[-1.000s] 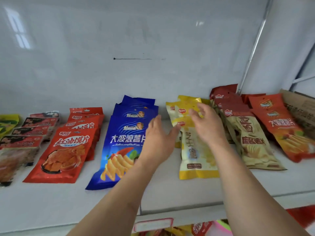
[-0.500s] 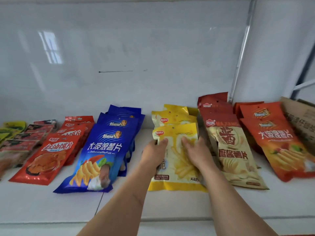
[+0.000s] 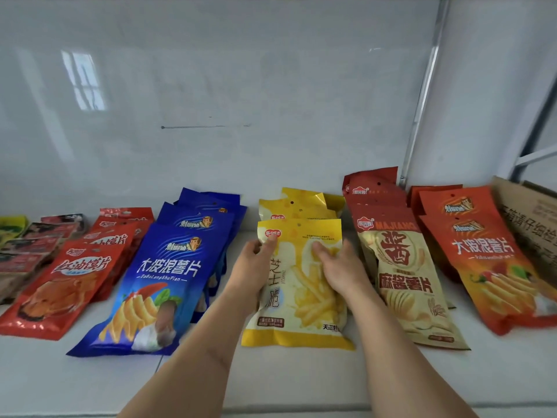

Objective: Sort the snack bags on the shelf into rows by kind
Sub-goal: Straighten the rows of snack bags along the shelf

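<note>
On a long white shelf (image 3: 301,375), flat foil snack bags lie in colour rows. Both hands grip the front yellow cheese-stick bag (image 3: 304,297), left hand (image 3: 256,267) and right hand (image 3: 337,267), apparently squaring its row; next, likely release.

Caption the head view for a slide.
Both hands rest on the front yellow foil snack bag, between blue and cream rows.
</note>
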### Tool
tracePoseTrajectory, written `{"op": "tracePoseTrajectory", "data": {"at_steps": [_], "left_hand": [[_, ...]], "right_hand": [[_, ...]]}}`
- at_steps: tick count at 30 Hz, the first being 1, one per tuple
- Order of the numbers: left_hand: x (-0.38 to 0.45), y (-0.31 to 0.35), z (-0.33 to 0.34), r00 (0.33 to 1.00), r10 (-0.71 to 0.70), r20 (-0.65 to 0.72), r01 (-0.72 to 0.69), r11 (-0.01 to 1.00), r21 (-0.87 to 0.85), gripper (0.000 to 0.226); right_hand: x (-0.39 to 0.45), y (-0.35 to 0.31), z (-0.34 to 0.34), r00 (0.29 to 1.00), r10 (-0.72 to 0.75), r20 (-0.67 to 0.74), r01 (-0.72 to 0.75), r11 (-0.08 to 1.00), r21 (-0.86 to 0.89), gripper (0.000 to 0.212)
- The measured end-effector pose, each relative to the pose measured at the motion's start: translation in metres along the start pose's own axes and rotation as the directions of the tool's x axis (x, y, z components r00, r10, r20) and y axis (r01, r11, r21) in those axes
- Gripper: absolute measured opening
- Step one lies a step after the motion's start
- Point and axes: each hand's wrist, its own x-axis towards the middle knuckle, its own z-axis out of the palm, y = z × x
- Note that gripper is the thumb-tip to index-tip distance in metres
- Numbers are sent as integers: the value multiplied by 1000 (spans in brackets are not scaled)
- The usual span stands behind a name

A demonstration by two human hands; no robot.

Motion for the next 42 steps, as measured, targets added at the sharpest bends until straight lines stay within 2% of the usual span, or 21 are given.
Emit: {"op": "tracePoseTrajectory", "data": {"at_steps": [3, 7, 10, 13, 15, 20, 23, 25, 27, 31, 34, 36, 38, 40, 42], "left_hand": [[9, -1, 0, 998, 26, -64, -27, 1000, -13, 29], [21, -6, -1, 985, 122, -124, -106, 985, 133, 25], [26, -7, -5, 985, 137, -107, -124, 985, 123, 23], [29, -8, -8, 997, 67, -47, -64, 996, 63, 36], [32, -6, -8, 999, 51, 4, -51, 994, 92, 38], [32, -6, -11, 998, 53, 45, -58, 990, 129, 26], [30, -10, -15, 994, 106, 34, -110, 983, 149, 24], [30, -11, -17, 991, 133, 22, -135, 977, 164, 23], [28, -9, -18, 990, 139, 14, -139, 975, 172, 25], [24, -5, -18, 991, 137, -10, -134, 981, 143, 32], [20, 1, -17, 988, 150, -21, -144, 974, 176, 57], [17, 3, -17, 979, 201, -29, -183, 937, 297, 75], [5, 6, -15, 954, 299, -21, -256, 850, 461, 80], [-11, 6, -10, 917, 395, 57, -329, 667, 668, 74], [-26, 2, -2, 901, 401, 165, -361, 482, 799, 65]], "right_hand": [[0, 1, 6, 1000, -21, 8, 21, 999, -32, 55], [-2, 6, 13, 999, -50, 3, 50, 995, -84, 53], [6, 4, 12, 1000, -25, -18, 24, 998, -66, 59], [18, -3, 11, 1000, 16, -18, -16, 1000, 0, 69], [24, -6, 13, 999, 43, -2, -43, 999, 15, 74], [24, 1, 21, 999, 36, -7, -36, 999, -33, 78], [20, 5, 22, 999, 46, -17, -47, 998, -44, 75], [19, 5, 22, 999, 46, -11, -46, 998, -47, 84], [21, 5, 21, 999, 43, 4, -43, 998, -47, 95], [24, -1, 17, 998, 65, 1, -65, 998, -10, 85], [26, -15, 11, 999, 42, -24, -43, 997, -66, 96], [28, -28, 7, 999, 14, -40, -19, 989, -150, 101], [34, -39, 7, 995, -75, -68, 52, 953, -298, 98], [42, -47, 10, 982, -180, -65, 128, 870, -477, 92], [50, -52, 15, 973, -229, -1, 183, 779, -600, 86]]}}
